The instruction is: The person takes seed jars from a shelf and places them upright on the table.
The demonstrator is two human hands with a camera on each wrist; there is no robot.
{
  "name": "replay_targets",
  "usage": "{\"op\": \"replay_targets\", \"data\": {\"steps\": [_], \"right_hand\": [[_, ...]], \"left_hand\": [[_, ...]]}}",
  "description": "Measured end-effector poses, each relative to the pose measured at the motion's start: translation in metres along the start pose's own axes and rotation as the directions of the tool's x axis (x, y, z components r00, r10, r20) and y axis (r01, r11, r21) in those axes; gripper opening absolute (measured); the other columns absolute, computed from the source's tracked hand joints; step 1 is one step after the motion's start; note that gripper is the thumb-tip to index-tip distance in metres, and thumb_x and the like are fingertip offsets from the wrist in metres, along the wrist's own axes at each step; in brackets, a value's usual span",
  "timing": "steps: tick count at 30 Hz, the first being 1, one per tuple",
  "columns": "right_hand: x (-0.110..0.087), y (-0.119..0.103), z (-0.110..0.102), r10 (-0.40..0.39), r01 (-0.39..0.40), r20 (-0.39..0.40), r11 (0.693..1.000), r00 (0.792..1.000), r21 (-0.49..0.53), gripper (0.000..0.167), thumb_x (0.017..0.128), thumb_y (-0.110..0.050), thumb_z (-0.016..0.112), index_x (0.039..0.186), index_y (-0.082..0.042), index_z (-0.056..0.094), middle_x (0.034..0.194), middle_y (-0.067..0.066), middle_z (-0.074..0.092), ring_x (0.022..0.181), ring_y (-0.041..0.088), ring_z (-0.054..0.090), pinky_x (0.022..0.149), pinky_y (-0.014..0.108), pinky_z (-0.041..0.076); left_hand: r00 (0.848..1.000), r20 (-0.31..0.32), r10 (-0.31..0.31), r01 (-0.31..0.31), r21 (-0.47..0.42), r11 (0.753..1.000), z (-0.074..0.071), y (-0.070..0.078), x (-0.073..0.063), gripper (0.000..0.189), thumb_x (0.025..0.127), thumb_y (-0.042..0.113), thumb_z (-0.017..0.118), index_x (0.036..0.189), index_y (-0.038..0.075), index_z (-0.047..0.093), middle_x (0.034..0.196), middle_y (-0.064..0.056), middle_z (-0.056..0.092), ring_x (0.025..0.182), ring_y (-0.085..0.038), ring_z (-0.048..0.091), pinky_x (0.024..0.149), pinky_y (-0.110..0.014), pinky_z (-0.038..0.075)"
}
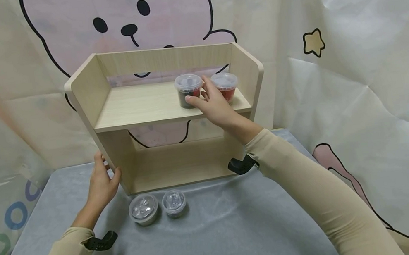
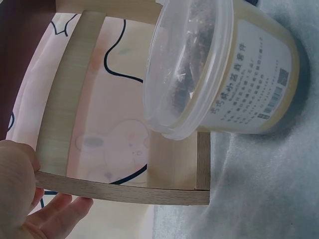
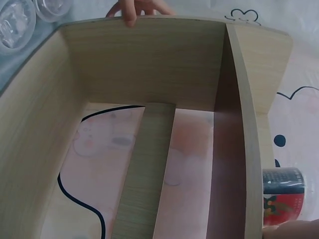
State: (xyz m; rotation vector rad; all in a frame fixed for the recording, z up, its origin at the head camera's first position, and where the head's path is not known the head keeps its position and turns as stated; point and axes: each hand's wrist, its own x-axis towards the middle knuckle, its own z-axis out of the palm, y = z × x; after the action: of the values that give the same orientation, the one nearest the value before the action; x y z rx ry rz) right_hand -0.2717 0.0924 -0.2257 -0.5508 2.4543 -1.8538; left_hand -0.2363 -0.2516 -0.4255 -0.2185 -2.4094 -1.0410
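Note:
My right hand (image 1: pixel 217 104) reaches over the upper board of a small wooden shelf (image 1: pixel 138 105) and grips a clear-lidded plastic tub (image 1: pixel 185 96) with dark contents. In the right wrist view, this tub (image 3: pixel 283 194) shows a dark and red side, my thumb at its lower edge. Just right of it stands a second lidded tub (image 1: pixel 226 82) with red on it, partly hidden by my hand. My left hand (image 1: pixel 101 182) holds the shelf's left side panel low down, thumb on the inner side and fingers outside in the left wrist view.
On the grey-blue cloth (image 1: pixel 219 230) before the shelf sit two lidded tubs, a larger one (image 1: pixel 144 210) and a smaller one (image 1: pixel 174 203). The lower compartment (image 1: pixel 182 161) has a gap in its back. A curtain with cartoon prints (image 1: pixel 252 10) hangs behind.

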Motion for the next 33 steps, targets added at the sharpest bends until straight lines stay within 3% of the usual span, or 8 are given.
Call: {"op": "replay_targets", "data": {"steps": [6,13,25,33], "right_hand": [[0.012,0.001,0.002,-0.055,0.055,0.0,0.998,0.998,-0.001,0.078,0.098,-0.027,0.064,0.16,-0.016,0.017,0.165,0.002,0.029,0.158,0.024,0.019,0.128,0.04,0.023],[0.021,-0.001,0.003,0.005,-0.005,-0.011,1.0,1.0,0.028,0.079,0.098,-0.028,0.064,0.159,-0.017,0.017,0.159,0.004,0.034,0.151,0.021,0.03,0.126,0.044,0.029],[0.025,-0.001,0.01,0.04,-0.037,-0.049,0.998,0.998,0.056,0.074,0.099,-0.026,0.064,0.158,-0.017,0.021,0.153,0.01,0.043,0.133,0.019,0.046,0.105,0.037,0.047],[0.023,-0.002,0.012,0.039,-0.036,-0.075,0.999,0.996,0.034,0.077,0.098,-0.027,0.065,0.159,-0.015,0.02,0.155,0.011,0.04,0.14,0.023,0.045,0.111,0.042,0.047]], "left_hand": [[1.0,0.0,-0.012,0.012,0.013,1.0,0.0,0.002,0.0,0.062,0.094,0.0,0.056,0.148,0.006,0.025,0.137,-0.037,0.048,0.111,-0.06,0.061,0.078,-0.068,0.055],[1.0,-0.005,-0.011,0.011,0.015,1.0,0.001,0.002,-0.001,0.063,0.093,0.0,0.056,0.148,0.006,0.025,0.135,-0.035,0.049,0.112,-0.058,0.062,0.074,-0.062,0.055],[1.0,-0.013,-0.007,0.007,0.008,1.0,0.0,-0.001,-0.002,0.065,0.093,-0.001,0.056,0.149,0.007,0.025,0.132,-0.036,0.049,0.109,-0.06,0.062,0.076,-0.065,0.055],[1.0,-0.007,-0.017,0.017,0.015,1.0,0.001,0.0,0.0,0.064,0.094,0.001,0.056,0.149,0.007,0.025,0.134,-0.035,0.049,0.111,-0.058,0.062,0.078,-0.066,0.055]]}}
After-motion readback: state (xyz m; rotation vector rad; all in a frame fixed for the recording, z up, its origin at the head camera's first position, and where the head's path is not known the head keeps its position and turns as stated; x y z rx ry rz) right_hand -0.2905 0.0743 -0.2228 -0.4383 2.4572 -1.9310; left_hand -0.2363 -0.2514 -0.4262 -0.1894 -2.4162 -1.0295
